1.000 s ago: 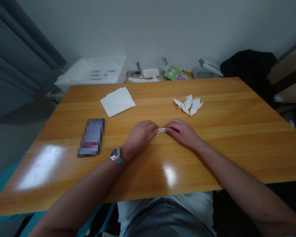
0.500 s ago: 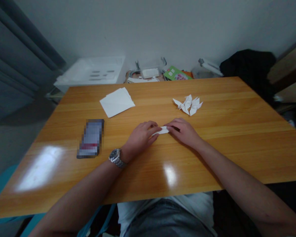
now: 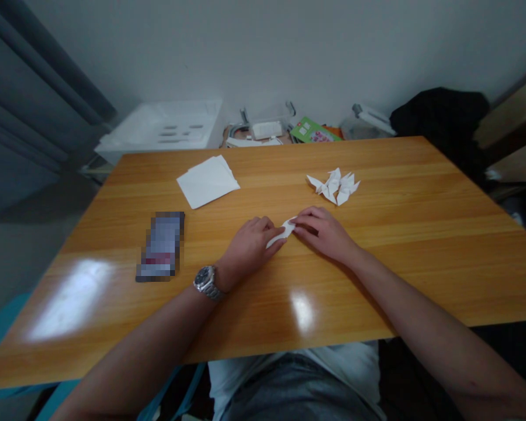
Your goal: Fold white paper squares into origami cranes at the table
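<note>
A small folded piece of white paper lies on the wooden table between my two hands. My left hand, with a metal watch on its wrist, has its fingers closed on the paper's left end. From the right, my right hand pinches the other end with curled fingers. The paper is tilted, its right end higher in the view. Most of it is hidden under the fingers.
Several folded white paper cranes sit just behind my right hand. A stack of white square sheets lies at the back left, a phone to the left. Boxes and clutter stand behind the table by the wall.
The folded paper has turned from lying level to slanting, its right end raised. Both hands shifted slightly with it, fingers still pressed on it.
</note>
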Available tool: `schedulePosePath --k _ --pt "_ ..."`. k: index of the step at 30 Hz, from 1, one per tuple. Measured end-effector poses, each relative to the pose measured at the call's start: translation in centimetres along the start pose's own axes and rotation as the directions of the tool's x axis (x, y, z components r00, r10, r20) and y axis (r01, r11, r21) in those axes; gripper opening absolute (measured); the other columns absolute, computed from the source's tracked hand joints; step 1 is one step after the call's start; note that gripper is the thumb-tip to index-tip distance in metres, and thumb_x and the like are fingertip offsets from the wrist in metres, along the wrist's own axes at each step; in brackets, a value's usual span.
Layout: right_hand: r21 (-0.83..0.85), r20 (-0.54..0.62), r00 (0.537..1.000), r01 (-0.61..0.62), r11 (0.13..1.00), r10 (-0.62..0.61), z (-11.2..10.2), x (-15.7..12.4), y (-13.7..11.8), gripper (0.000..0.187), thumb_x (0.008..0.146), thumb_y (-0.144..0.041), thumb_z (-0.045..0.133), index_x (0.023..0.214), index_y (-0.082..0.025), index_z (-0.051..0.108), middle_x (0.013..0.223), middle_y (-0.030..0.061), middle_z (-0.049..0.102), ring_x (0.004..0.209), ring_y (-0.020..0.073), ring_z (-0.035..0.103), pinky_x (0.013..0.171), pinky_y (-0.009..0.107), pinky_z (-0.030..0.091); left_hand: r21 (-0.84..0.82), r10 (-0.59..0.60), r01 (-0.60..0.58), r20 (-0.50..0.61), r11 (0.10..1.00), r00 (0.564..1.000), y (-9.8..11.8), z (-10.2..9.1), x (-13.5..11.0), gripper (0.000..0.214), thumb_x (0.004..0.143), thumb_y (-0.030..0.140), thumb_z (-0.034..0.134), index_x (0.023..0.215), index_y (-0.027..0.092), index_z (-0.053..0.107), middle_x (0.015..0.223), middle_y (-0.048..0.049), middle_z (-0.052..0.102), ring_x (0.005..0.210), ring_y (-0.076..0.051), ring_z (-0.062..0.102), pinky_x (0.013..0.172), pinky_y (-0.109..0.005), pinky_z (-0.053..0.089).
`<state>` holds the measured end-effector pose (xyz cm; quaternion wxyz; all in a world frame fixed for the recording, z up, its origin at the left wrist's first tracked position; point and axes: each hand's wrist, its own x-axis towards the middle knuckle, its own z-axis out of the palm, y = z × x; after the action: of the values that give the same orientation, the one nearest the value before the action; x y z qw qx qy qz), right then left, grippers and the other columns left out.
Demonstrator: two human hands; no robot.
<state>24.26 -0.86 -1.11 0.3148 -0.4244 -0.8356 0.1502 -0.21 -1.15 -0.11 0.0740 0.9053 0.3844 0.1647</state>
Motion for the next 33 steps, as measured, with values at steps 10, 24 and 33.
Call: schedulePosePath --k 10,24,33 --pt "-0.026 0.137 0.985 0.111 0.993 -0.107 0.3 -0.1 -0.4 0.026 0.101 -0.025 0.058 0.121 -0.02 0.074 0.127 0.0131 0.071 0.119 0.0268 0.066 0.103 0.047 0.053 -0.075 -0.018 0.016 -0.02 0.997 1.0 -0.3 -0.1 0.1 0.029 0.104 0.027 0.051 0.12 0.015 0.071 0.103 -0.0098 0.068 0.095 -0.022 0.063 0.087 -0.037 0.053" --pt "-0.026 0.122 0.984 0.138 0.99 -0.134 0.4 -0.1 -0.2 0.022 0.098 -0.022 0.063 0.118 -0.023 0.071 0.13 0.0107 0.072 0.122 0.0266 0.067 0.104 0.048 0.054 -0.186 0.051 -0.059 -0.047 0.981 0.998 -1.1 0.4 0.0 0.026 0.1 0.027 0.06 0.123 0.018 0.067 0.125 -0.008 0.072 0.114 -0.024 0.067 0.104 -0.041 0.052" --pt "-0.162 0.127 0.966 0.242 0.957 -0.223 0.6 -0.1 -0.4 0.018 0.1 -0.022 0.059 0.107 -0.021 0.075 0.117 0.0113 0.075 0.105 0.0266 0.072 0.089 0.042 0.06 -0.213 0.026 -0.032 -0.03 0.976 0.999 -1.2 0.5 0.1 0.023 0.098 0.024 0.06 0.12 0.019 0.065 0.121 -0.0073 0.071 0.112 -0.024 0.065 0.103 -0.041 0.051"
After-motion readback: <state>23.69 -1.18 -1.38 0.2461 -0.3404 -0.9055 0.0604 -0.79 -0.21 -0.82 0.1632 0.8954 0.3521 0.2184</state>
